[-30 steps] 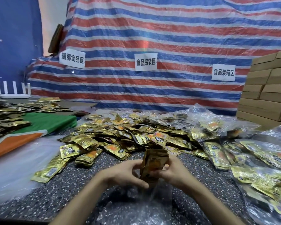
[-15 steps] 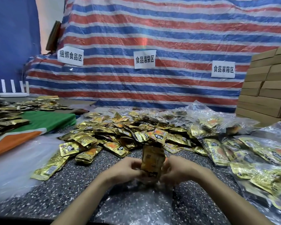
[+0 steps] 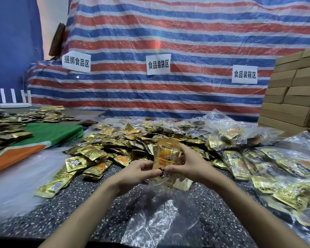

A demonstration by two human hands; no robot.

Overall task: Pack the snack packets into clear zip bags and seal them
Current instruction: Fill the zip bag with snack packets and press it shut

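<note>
the left hand [image 3: 138,173] and right hand [image 3: 190,165] both curl their fingers round an upright bundle of snack packets [image 3: 167,154], its lower end at the mouth of the clear zip bag [image 3: 159,217] (crumpled, lying on the speckled tabletop [image 3: 70,203]); a loose pile of gold packets [image 3: 118,140] lies just behind.

2 hands, left hand [image 3: 138,173] and right hand [image 3: 190,165], both gripping 1 bundle of snack packets [image 3: 166,153], packet count inside unclear; 1 empty clear zip bag [image 3: 159,221] at 6 o'clock on 1 desk [image 3: 43,221]. Loose gold packets: 1 big heap [image 3: 118,140] at 12 o'clock, 1 smaller heap [image 3: 5,133] at 9 o'clock, too many to count; filled clear bags [image 3: 284,172] at 3 o'clock, several, overlapping, no exact count. 3 white paper signs [image 3: 158,64] on 1 striped tarp [image 3: 186,33], 1 white router [image 3: 13,104] at 10 o'clock, 1 green-orange cloth [image 3: 48,133] at 9 o'clock, 1 stack of cardboard boxes [image 3: 293,97] at 2 o'clock, at least ten showing.
</note>
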